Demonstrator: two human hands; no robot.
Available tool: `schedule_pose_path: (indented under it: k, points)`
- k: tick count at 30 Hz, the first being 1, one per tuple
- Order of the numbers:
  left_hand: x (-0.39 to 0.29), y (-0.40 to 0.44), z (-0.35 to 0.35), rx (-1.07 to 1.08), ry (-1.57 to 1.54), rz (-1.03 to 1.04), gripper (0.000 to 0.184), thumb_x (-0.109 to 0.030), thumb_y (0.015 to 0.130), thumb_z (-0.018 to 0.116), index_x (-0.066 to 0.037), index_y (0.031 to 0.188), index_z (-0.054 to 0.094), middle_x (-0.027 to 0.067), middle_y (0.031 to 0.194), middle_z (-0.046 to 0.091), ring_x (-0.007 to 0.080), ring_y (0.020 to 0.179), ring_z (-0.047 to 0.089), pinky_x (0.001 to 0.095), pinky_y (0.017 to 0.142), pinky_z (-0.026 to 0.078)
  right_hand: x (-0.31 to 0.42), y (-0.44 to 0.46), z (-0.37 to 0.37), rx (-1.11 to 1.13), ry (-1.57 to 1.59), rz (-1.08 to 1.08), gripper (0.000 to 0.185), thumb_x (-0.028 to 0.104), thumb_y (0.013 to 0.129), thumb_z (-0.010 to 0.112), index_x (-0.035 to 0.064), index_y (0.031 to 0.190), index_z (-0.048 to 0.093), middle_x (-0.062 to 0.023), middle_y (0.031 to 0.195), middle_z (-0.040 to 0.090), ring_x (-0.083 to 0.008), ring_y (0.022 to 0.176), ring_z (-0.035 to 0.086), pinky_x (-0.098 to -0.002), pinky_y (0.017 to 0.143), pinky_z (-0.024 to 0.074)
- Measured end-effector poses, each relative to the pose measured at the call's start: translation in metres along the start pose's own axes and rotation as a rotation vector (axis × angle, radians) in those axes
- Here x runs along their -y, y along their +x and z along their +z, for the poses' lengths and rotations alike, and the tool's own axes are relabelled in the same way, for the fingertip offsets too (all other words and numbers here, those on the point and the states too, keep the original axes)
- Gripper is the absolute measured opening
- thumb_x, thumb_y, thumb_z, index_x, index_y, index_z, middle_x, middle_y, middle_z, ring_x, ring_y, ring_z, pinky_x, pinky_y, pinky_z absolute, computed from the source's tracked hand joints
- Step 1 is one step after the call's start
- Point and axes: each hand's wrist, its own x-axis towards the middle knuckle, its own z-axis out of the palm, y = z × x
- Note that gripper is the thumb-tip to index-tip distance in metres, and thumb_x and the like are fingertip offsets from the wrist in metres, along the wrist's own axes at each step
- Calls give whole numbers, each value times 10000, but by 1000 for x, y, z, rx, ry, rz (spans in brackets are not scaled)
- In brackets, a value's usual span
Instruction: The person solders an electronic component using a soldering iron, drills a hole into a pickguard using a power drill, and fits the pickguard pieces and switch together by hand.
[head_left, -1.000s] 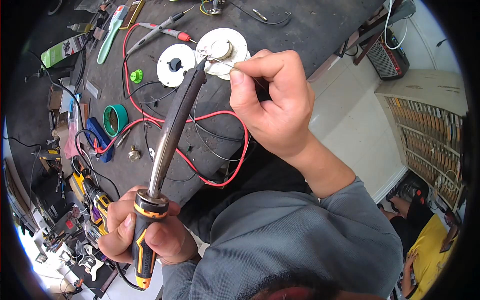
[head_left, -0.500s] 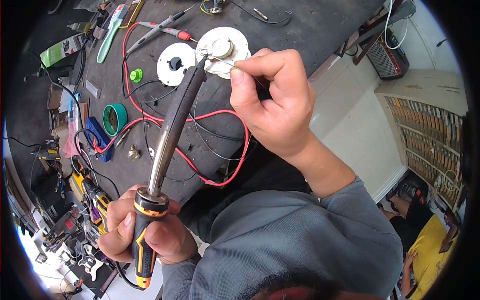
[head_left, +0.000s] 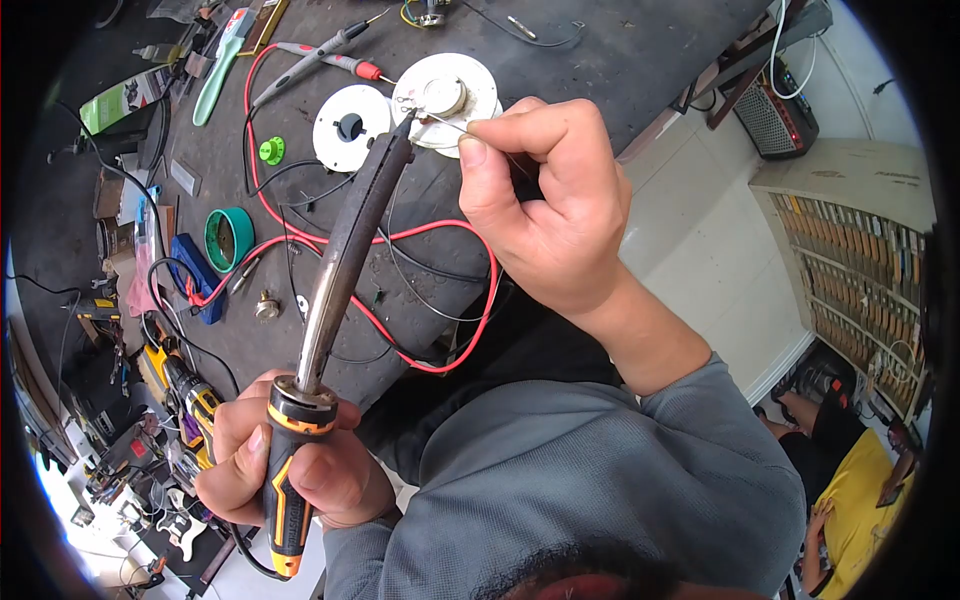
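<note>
My left hand [head_left: 290, 470] is wrapped around the black and orange handle of a soldering iron [head_left: 335, 280], whose dark shaft slants up and to the right. Between thumb and index finger, my right hand [head_left: 545, 200] pinches a thin solder wire [head_left: 445, 123]. The iron's tip and the wire's far end come together beside small wire loops at a white round part [head_left: 470, 75]; whether they touch cannot be told. That part carries a small round metal piece [head_left: 440, 95]. Left of it lies a white disc [head_left: 345, 145] with a dark centre hole.
Red and black test leads [head_left: 490, 285] loop across the dark bench [head_left: 600, 65]. Near them lie a green knob [head_left: 271, 151], a teal round container [head_left: 229, 240], a blue block [head_left: 198, 275] and a pale green-handled brush [head_left: 212, 95]. A person in yellow [head_left: 860, 500] sits at right.
</note>
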Motion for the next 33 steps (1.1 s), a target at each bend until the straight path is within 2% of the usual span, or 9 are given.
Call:
schedule_pose_path:
  k: [9, 24, 26, 28, 30, 33]
  points:
    - [-1, 1, 0, 18, -46, -6, 343, -293, 1057, 719, -69, 1088, 461, 212, 781, 614, 166, 492, 528, 270, 412, 483, 0, 0, 1, -18, 11, -13, 181, -69, 970, 744, -23, 1058, 593, -60, 821, 665, -75, 695, 595, -223, 623, 499]
    - [0, 0, -7, 28, -35, -7, 320, -315, 1070, 694, -86, 1102, 472, 207, 798, 607, 151, 468, 495, 267, 408, 469, -3, -3, 1, -4, 64, -24, 194, -113, 966, 712, -40, 1077, 572, -77, 855, 665, -91, 706, 585, -240, 618, 497]
    - [0, -1, -4, 10, -23, -3, 319, -318, 1069, 692, -87, 1102, 473, 201, 800, 606, 150, 471, 496, 266, 404, 462, -4, -2, 5, -70, 66, 2, 209, -66, 898, 774, 10, 1008, 614, -65, 828, 683, -144, 646, 641, -278, 591, 534]
    - [0, -1, -3, 2, -29, -5, 321, -314, 1063, 701, -91, 1101, 473, 193, 799, 604, 147, 478, 495, 266, 404, 457, -4, -2, 5, -70, 56, -5, 210, -66, 899, 772, 11, 1011, 613, -67, 835, 684, -143, 645, 640, -277, 590, 533]
    - [0, -2, -3, 4, -55, -15, 327, -303, 1051, 719, -96, 1100, 470, 184, 796, 601, 142, 490, 492, 264, 406, 455, -3, -2, 0, -2, 34, -44, 196, -114, 970, 707, -37, 1085, 567, -81, 874, 669, -86, 705, 582, -236, 614, 495]
    - [-14, -3, -9, -20, 73, -179, 494, -533, 1008, 755, -153, 1173, 485, 81, 800, 610, 178, 478, 617, 321, 567, 553, -3, -3, 0, -4, 58, -28, 200, -107, 978, 701, -34, 1100, 561, -78, 882, 661, -85, 704, 579, -235, 609, 489]
